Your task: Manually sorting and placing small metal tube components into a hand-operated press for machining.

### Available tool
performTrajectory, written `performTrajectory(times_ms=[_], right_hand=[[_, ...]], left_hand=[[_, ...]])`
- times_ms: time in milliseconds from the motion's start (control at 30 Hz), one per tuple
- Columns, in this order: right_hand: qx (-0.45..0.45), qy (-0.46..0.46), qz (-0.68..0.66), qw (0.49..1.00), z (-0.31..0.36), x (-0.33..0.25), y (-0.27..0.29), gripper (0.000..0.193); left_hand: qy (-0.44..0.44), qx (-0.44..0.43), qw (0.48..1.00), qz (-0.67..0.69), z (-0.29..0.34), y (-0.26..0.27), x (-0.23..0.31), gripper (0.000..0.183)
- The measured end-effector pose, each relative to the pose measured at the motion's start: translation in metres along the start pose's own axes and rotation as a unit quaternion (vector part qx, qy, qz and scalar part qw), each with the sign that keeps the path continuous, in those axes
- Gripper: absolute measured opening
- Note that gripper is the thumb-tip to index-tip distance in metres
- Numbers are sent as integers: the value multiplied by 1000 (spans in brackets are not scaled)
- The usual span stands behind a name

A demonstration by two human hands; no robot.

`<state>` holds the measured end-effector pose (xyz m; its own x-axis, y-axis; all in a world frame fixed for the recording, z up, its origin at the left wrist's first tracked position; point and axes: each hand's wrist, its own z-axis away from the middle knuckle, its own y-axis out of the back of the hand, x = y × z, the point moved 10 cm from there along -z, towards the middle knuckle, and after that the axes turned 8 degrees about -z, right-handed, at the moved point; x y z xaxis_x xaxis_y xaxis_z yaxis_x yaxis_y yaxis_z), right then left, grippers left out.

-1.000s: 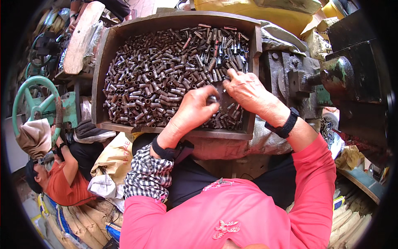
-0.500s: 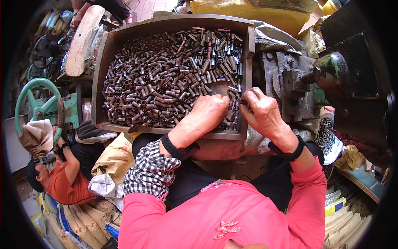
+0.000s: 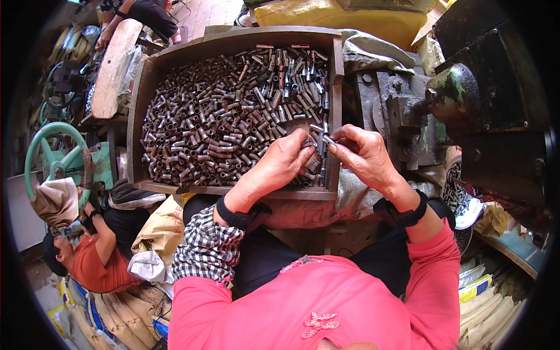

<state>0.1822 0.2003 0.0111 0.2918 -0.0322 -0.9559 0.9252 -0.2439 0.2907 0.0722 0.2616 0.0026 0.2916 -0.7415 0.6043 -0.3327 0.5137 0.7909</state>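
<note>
A wooden tray (image 3: 233, 190) full of short, dark metal tubes (image 3: 210, 119) lies in front of me. Over its near right corner my right hand (image 3: 366, 156) pinches one small metal tube (image 3: 330, 141) between thumb and fingertips. My left hand (image 3: 284, 158) is beside it, above the tubes, with thumb and forefinger pressed together. A bit of metal shows at those fingertips, but I cannot make out whether it is held or lies behind them. Shinier, longer tubes (image 3: 306, 73) are gathered along the tray's right side.
Right of the tray stands a heavy, dark machine (image 3: 461, 96) with a block-like vise. A green handwheel (image 3: 55, 166) is at the left, near a person in an orange shirt (image 3: 102, 262). A wooden board (image 3: 116, 70) and another person's legs (image 3: 153, 16) are farther back.
The tray has shifted slightly left in view. My left hand has moved a little left, and my right hand has turned so that a tube now shows in its fingertips.
</note>
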Motion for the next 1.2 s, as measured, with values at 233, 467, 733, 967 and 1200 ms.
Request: performTrajectory(times_ms=[233, 467, 733, 967, 1200], right_hand=[[-45, -147, -161, 975, 5, 24, -13, 17], [-58, -182, -231, 954, 8, 39, -19, 17], [-46, -197, -364, 909, 9, 44, -24, 16], [-19, -183, -350, 918, 9, 40, -25, 13], [-65, -271, -426, 861, 13, 43, -29, 16]], left_hand=[[247, -52, 825, 505, 16, -24, -39, 16], [256, -37, 763, 592, 17, -31, -37, 18], [280, -42, 728, 625, 19, -37, -36, 14], [281, -52, 740, 609, 21, -39, -35, 12], [41, 41, 984, 170, 13, 4, 17, 21]])
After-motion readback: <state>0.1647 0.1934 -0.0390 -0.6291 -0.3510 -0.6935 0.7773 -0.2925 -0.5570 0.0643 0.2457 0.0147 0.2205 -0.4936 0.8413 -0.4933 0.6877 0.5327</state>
